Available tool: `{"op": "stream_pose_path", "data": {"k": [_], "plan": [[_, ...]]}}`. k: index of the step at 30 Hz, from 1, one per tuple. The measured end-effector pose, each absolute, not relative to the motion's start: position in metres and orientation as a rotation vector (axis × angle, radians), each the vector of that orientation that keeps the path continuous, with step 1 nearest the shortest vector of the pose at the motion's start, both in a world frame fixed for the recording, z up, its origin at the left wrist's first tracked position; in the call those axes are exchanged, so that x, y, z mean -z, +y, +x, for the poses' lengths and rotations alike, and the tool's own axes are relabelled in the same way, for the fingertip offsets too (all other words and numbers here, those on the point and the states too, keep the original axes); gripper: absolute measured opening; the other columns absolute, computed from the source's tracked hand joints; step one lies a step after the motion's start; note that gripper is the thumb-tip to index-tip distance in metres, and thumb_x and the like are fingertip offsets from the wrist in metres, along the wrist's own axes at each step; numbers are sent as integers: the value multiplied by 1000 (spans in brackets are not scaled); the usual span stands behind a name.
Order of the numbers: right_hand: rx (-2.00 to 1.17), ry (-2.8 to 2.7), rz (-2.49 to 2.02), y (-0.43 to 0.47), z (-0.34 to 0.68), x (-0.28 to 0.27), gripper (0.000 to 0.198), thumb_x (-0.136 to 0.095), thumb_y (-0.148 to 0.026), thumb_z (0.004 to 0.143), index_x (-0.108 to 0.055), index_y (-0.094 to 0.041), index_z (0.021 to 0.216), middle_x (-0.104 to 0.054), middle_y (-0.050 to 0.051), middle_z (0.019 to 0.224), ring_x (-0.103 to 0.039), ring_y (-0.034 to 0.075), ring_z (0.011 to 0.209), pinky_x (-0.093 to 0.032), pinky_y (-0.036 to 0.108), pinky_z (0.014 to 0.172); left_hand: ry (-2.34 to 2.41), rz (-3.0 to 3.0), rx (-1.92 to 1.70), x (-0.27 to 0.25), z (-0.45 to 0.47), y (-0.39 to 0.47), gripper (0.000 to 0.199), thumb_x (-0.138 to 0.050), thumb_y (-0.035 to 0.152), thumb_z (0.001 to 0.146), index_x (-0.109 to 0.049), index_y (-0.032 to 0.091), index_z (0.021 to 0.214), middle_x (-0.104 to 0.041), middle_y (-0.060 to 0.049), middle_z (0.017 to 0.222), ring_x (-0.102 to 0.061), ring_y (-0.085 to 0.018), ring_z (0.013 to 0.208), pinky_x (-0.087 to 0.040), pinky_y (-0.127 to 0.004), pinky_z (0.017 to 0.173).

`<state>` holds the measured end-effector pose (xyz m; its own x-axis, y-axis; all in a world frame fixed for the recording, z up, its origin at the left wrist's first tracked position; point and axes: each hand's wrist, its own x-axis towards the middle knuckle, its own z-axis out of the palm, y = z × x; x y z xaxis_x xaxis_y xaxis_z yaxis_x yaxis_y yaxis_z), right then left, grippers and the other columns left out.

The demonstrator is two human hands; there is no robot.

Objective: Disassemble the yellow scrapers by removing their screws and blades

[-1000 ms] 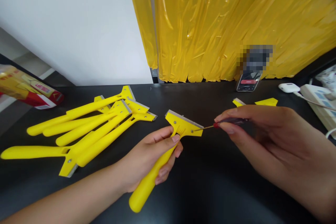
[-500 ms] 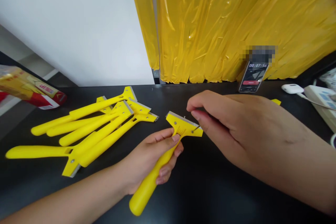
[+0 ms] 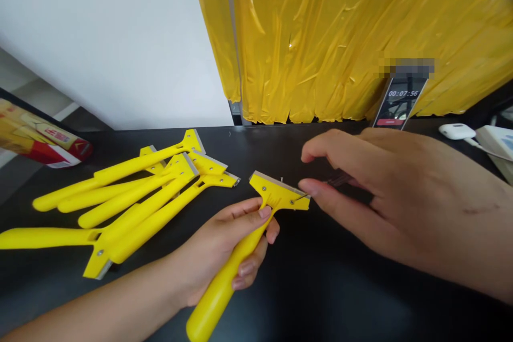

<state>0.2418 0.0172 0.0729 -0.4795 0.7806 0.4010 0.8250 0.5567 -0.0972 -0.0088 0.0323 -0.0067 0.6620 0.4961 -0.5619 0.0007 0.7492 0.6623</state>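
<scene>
My left hand (image 3: 236,240) is wrapped round the handle of a yellow scraper (image 3: 216,294), its thumb pressed near the neck. Two screws sit in the scraper's head, and a metal blade strip runs along its far edge. My right hand (image 3: 372,187) holds a thin screwdriver (image 3: 340,178), mostly hidden by the palm; its shaft reaches the screw (image 3: 292,202) at the head's right side. Thumb and index finger are parted around the tool. A tiny loose screw (image 3: 281,179) shows just beyond the blade. Several more yellow scrapers (image 3: 140,187) lie piled to the left.
On the black table (image 3: 264,144), a phone (image 3: 401,99) showing a timer leans at the back right. Beside it are a white earphone case (image 3: 457,131) and a white box (image 3: 497,141). A red and yellow package (image 3: 60,144) lies far left. Yellow plastic sheeting (image 3: 320,37) hangs behind.
My right index finger has lifted away from the thumb, showing more of the screwdriver. The scraper stays in my left hand. The view has shifted slightly.
</scene>
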Motion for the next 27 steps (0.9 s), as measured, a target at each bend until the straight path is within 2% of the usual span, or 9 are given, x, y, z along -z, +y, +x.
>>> {"op": "stream_pose_path", "data": {"k": [4,6,8,11,13,16,20,24,27], "plan": [[-9,-2375,-1270,15,245,-72,26,-53,-26,107,-63,-24,130,-77,4,114,-74,22,92,-55,37,77,809,704,-319,6,-9,32,36,-62,52,107,-66,20,91,-46,6,47,-35,-6,34,-36,-15,37],[-58,-2331,-1277,14,246,-73,23,-57,-29,106,-64,-25,128,-76,3,108,-71,20,85,-53,35,72,810,718,-355,6,-8,31,33,-64,50,107,-67,19,95,-50,6,48,-37,-6,33,-35,-15,36],[-103,-2310,-1274,14,245,-74,17,-54,-28,108,-65,-23,120,-73,1,94,-66,17,73,-49,33,64,825,707,-402,4,-6,30,29,-67,47,105,-67,19,100,-62,2,58,-42,-6,34,-35,-15,34],[-129,-2327,-1238,16,243,-75,18,-51,-20,106,-62,-22,120,-70,1,93,-67,17,76,-50,31,68,837,664,-447,3,-6,28,26,-69,43,105,-66,18,101,-75,-4,83,-47,-5,37,-35,-16,33],[-84,-2330,-1246,16,241,-74,19,-51,-16,103,-60,-21,119,-69,3,95,-67,18,79,-51,32,72,797,643,-450,3,-7,28,21,-70,37,105,-66,17,101,-74,-5,88,-48,-5,42,-37,-15,36],[12,-2325,-1298,17,241,-72,14,-51,-20,105,-61,-21,114,-70,3,90,-66,20,72,-49,34,66,688,631,-422,4,-10,28,12,-73,26,101,-69,16,106,-66,-1,79,-46,-6,51,-40,-14,43],[12,-2325,-1329,18,244,-72,22,-45,-34,112,-62,-20,111,-63,-1,73,-59,18,57,-40,35,54,683,675,-414,4,-12,28,18,-69,30,104,-71,16,115,-65,-1,74,-49,-7,51,-41,-15,46],[-42,-2295,-1246,17,245,-72,18,-48,-20,108,-59,-19,121,-71,4,100,-69,17,81,-49,32,71,766,691,-368,5,-13,29,28,-65,42,106,-71,17,117,-68,-2,75,-47,-6,41,-39,-17,39],[40,-2288,-1274,18,244,-71,13,-51,-26,108,-63,-20,111,-70,4,93,-66,19,77,-48,34,68,752,639,-354,7,-14,30,21,-64,40,107,-68,20,105,-58,4,65,-37,-5,37,-36,-15,36]]}}
